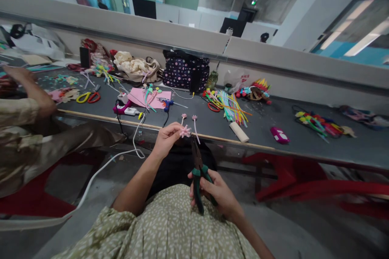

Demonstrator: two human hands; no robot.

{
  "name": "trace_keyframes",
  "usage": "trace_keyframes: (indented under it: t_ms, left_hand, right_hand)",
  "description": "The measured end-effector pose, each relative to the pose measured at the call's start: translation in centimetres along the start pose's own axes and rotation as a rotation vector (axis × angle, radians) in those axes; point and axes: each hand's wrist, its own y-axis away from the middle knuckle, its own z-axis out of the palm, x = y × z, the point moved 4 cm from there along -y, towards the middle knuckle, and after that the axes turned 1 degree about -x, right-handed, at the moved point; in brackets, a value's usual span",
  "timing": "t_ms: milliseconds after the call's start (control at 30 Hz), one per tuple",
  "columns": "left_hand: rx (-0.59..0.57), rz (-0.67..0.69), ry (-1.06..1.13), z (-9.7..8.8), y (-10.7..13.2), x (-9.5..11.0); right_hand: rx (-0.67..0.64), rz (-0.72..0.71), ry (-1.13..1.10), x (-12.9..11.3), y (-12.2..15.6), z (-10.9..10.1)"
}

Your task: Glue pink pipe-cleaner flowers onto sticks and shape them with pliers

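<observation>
My left hand (166, 137) pinches a small pink pipe-cleaner flower (185, 131) in front of the table edge. My right hand (216, 194) is closed round the green handles of a pair of pliers (198, 172), whose dark jaws point up toward the flower, just below it. Both hands hover over my lap, above a green dotted skirt. Two more pink flowers on stems (194, 120) lie on the grey table (267, 125) just beyond.
On the table lie coloured pipe cleaners (232, 107), a blue glue gun (166, 104), pink paper (136, 97), scissors (88, 97), a dotted bag (185, 68) and a pink object (279, 134). Another person's arm (30, 89) works at the left. Red stools (288, 174) stand below.
</observation>
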Motion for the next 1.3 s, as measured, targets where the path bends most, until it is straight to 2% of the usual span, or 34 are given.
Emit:
trace_keyframes:
  t_ms: [333,633,833,1033,1300]
  left_hand:
    - [-0.063,0.019,-0.067,0.2,0.1,0.3]
    - [-0.054,0.002,-0.109,-0.2,0.2,0.6]
    - [-0.099,0.066,-0.208,-0.3,0.2,1.2]
    - [-0.096,0.113,-0.269,-0.2,0.1,1.8]
    - [-0.088,0.137,-0.279,-0.4,0.2,1.6]
  right_hand:
    - [0.025,0.023,0.020,-0.1,0.0,0.3]
    - [0.056,0.009,0.073,0.0,0.0,-0.1]
    - [0.064,0.000,0.082,-0.4,0.1,0.0]
    - [0.048,0.005,0.094,-0.1,0.1,-0.2]
    - [0.122,-0.001,0.106,-0.4,0.2,0.0]
